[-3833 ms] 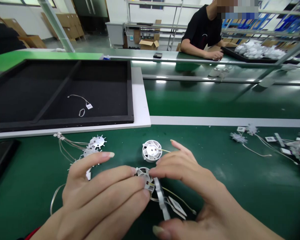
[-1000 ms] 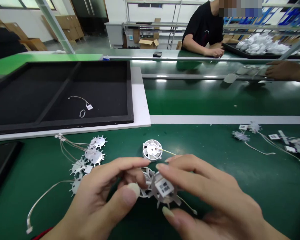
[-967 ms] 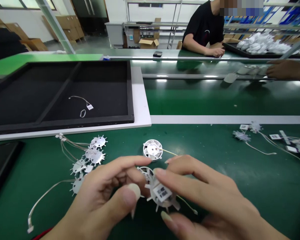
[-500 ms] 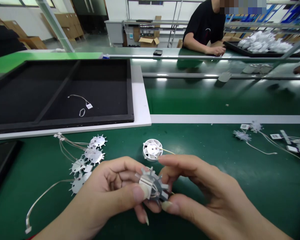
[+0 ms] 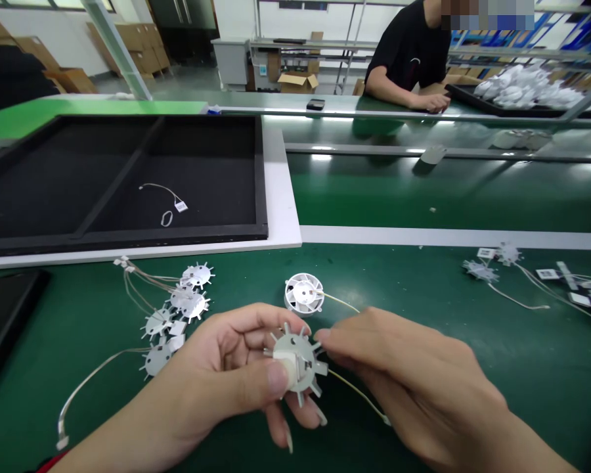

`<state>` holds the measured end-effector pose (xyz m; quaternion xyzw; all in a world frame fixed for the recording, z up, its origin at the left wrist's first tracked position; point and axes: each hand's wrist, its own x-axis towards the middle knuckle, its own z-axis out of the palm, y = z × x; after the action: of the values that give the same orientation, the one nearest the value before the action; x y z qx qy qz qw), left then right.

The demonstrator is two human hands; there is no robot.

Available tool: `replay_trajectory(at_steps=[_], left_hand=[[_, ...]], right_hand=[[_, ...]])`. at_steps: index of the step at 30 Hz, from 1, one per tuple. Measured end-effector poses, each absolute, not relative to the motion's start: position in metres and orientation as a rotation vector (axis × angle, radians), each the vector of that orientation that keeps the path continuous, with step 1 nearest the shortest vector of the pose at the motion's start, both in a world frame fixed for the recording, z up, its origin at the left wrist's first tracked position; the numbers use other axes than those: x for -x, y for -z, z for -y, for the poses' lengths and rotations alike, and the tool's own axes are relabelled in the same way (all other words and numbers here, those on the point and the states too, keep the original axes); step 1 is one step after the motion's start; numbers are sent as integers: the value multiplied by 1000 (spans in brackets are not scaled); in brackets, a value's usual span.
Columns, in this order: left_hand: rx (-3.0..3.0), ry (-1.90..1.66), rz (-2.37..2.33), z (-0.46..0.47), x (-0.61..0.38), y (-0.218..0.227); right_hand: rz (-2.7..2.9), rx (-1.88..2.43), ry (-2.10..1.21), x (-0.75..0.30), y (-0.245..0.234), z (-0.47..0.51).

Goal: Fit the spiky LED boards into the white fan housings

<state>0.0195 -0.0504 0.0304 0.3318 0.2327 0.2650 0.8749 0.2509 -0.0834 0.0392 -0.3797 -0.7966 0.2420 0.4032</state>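
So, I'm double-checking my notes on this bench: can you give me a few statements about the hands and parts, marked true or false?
1. The left hand holds a spiked disc. True.
2. No other hand is near the spiked disc. False: the right hand is right beside it.
3. A round white part lies on the green table. True.
4. The round white part has no wire. False: a thin wire leads from it.
5. A labelled cable lies in the black tray. True.
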Motion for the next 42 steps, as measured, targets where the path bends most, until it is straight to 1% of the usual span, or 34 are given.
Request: replay_trajectory(at_steps=[4,11,17,22,24,29,31,34,38,40,42], left_hand=[[-736,-597,-539,51,-19,-28],[-771,-585,-605,54,-21,-29],[-767,-555,-596,55,-21,-30],[-801,-559,-628,58,-20,-31],[-878,-557,-682,58,-21,-30],[-1087,-492,-801,56,-19,-28],[-1168,-485,-851,57,-17,-27],[-1441,-607,-1013,57,-16,-26],[-1842,-861,-1123,56,-19,-21],[-1934,-873,-1146,55,-21,-17],[-1970,-819,-1165,52,-22,-13]], right_hand=[[2000,990,-619,-249,-46,83],[1874,1033,-905,-245,-56,81],[1806,1133,-985,-245,-53,87],[1776,1150,-1135,-243,-57,86],[1795,1200,-1130,-243,-57,84],[1934,1318,-991,-248,-53,84],[1941,1316,-1036,-251,-51,83],[1874,1325,-1136,-252,-48,78],[1699,1439,-1048,-255,-41,69],[1658,1516,-1023,-258,-37,63],[1645,1551,-1076,-262,-32,58]])
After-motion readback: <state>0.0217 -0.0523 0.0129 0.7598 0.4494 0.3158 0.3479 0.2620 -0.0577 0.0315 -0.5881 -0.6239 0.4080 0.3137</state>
